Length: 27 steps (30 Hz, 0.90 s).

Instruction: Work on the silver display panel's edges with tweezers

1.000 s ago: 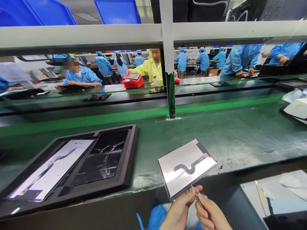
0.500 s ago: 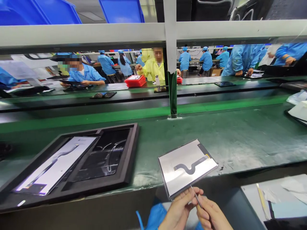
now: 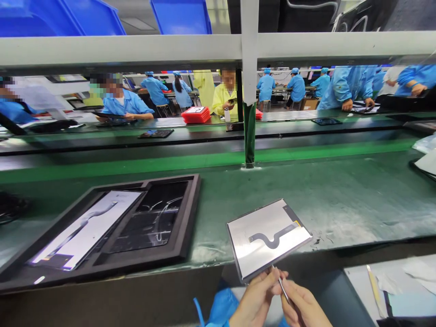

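A screen panel (image 3: 250, 259) with a silvery back and a dark, wavy flex cable (image 3: 271, 243) is tilted at the bench's front edge. My left hand (image 3: 256, 295) grips its near edge, fingers closed and partly underneath. In my right hand (image 3: 302, 303) is a thin metal tool (image 3: 283, 289), pinched between the fingers; whether it is a pair of tweezers I cannot tell. Its tip lies by the panel's near edge, close to my left fingertips. Both hands are close together.
On the green bench (image 3: 340, 195), a black foam tray (image 3: 191, 218) at left holds another silver-backed panel (image 3: 93, 227) and a dark glossy one (image 3: 153, 218). A post (image 3: 250, 131) rises behind. At lower right, a pale surface (image 3: 361, 281) bears a yellowish strip (image 3: 375, 290) and crumpled tissue.
The view has shifted slightly, so the scene sits a little further right. My hands, the panel and the tool keep nearly the same pose. A co-worker in yellow has drawn a hand inward.
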Each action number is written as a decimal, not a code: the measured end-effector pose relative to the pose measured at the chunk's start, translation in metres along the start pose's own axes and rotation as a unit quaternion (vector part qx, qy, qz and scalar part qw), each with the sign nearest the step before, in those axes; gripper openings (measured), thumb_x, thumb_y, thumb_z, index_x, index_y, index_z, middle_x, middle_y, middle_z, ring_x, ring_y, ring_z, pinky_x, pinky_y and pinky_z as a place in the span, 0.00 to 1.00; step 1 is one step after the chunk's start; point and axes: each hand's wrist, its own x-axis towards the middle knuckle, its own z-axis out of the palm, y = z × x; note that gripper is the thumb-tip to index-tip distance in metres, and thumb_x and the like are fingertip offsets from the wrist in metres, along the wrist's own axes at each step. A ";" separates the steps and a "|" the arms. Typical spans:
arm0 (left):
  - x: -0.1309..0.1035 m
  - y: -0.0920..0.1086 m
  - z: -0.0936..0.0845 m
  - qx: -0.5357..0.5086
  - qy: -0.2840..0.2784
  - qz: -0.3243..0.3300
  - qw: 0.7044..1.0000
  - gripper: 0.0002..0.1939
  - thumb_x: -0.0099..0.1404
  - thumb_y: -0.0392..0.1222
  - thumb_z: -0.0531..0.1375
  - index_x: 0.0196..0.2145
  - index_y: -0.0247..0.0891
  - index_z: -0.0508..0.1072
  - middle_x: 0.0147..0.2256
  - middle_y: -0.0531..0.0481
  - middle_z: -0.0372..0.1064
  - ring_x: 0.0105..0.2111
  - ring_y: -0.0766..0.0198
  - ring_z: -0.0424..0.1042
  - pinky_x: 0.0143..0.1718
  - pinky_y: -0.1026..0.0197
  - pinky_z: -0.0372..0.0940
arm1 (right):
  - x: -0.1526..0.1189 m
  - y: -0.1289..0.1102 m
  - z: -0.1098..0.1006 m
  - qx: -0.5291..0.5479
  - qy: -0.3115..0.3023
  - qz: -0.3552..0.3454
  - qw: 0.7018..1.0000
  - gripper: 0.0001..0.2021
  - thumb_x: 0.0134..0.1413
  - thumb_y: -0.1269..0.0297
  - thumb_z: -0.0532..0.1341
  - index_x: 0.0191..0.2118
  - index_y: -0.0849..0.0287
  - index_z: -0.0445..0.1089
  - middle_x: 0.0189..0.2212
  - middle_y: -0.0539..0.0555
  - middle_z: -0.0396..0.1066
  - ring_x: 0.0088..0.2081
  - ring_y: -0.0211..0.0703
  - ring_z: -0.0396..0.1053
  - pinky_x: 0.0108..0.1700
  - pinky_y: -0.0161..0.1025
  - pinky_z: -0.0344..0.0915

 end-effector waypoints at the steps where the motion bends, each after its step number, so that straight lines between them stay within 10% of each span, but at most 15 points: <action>1: -0.001 0.001 0.000 0.001 -0.003 0.001 1.000 0.23 0.44 0.54 0.76 0.28 0.32 0.80 0.34 0.43 0.76 0.41 0.54 0.73 0.51 0.56 0.61 | -0.001 -0.001 0.001 0.007 -0.003 0.005 1.000 0.33 0.33 0.27 0.64 0.17 0.57 0.60 0.07 0.39 0.50 0.10 0.25 0.44 0.13 0.28 0.36; 27: 0.002 0.001 -0.001 0.033 0.001 -0.001 0.999 0.24 0.41 0.55 0.77 0.27 0.33 0.80 0.32 0.44 0.75 0.36 0.57 0.72 0.49 0.56 0.61 | 0.002 0.010 -0.001 -0.056 0.025 -0.032 0.998 0.32 0.37 0.29 0.64 0.23 0.56 0.60 0.09 0.39 0.55 0.09 0.25 0.42 0.12 0.29 0.35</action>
